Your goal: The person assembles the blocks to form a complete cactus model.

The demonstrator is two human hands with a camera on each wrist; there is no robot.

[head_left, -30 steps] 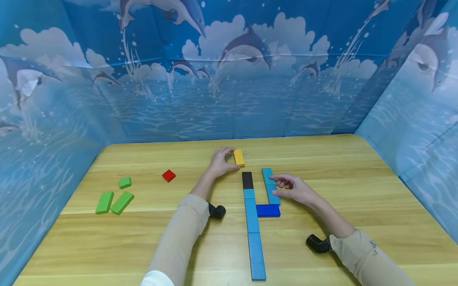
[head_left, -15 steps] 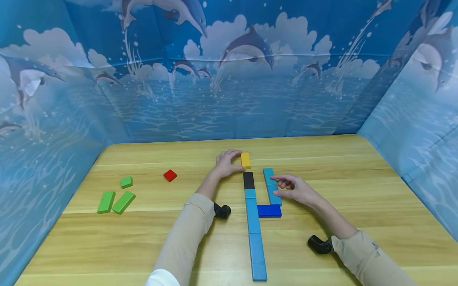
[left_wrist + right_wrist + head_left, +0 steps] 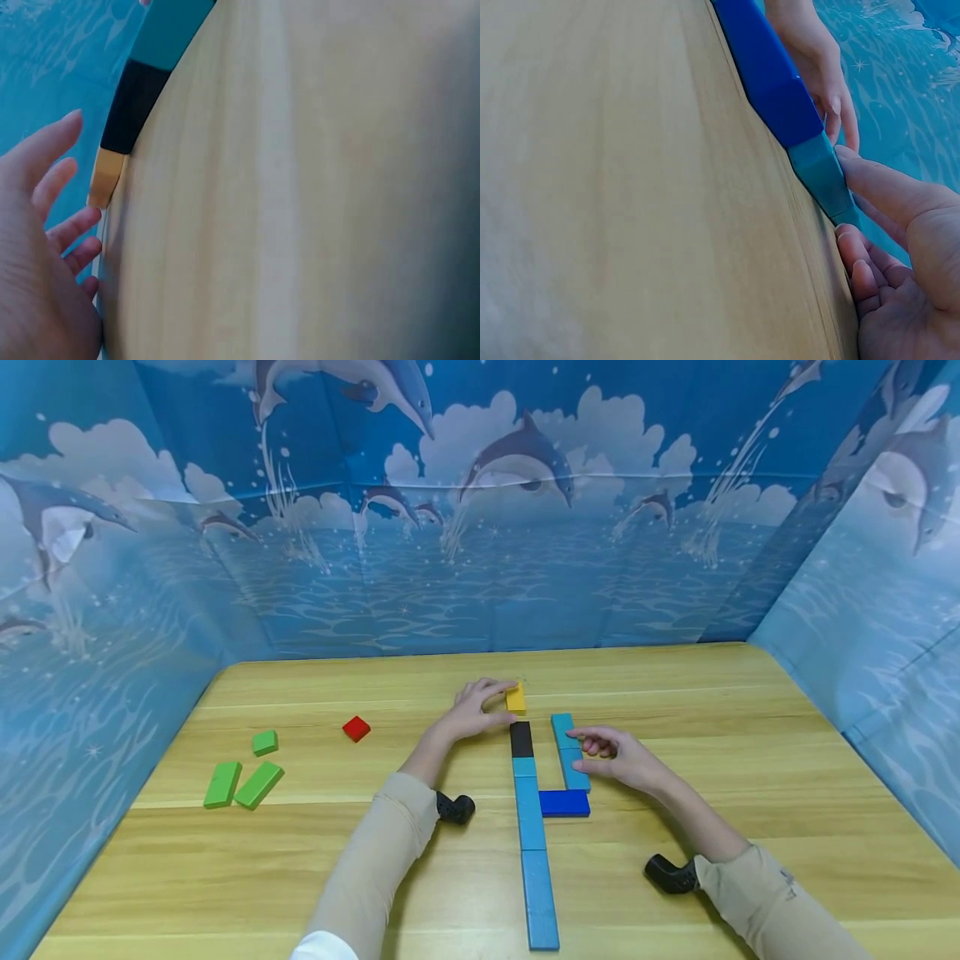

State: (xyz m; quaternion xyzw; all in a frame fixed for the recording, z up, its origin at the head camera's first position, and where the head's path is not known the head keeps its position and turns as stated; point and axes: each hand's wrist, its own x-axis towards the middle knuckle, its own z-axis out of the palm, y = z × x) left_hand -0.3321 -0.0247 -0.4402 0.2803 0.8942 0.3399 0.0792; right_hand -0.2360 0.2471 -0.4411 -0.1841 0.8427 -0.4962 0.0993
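My left hand [image 3: 472,712] reaches the far middle of the table, with its forefinger at the far left of a yellow block [image 3: 516,701]. Its thumb is spread away from that block, near a black block [image 3: 521,739]. In the left wrist view the left hand [image 3: 37,240] shows its fingertips beside the yellow block [image 3: 106,178]. The black block heads a column of light blue blocks [image 3: 531,818]. My right hand [image 3: 618,758] rests forefinger and thumb lightly along two light blue blocks [image 3: 561,727] laid end to end. A dark blue block [image 3: 564,803] bridges them and the column.
Several loose blocks lie at the left: a red block [image 3: 356,728], a small green block [image 3: 265,742] and two long green blocks [image 3: 259,785]. A dolphin-print cloth [image 3: 480,585] stands behind and beside the wooden table [image 3: 375,877].
The yellow block has moved right, to just beyond the black block. My left hand followed it, then its fingers loosened around it. The right hand has stayed on the light blue blocks.
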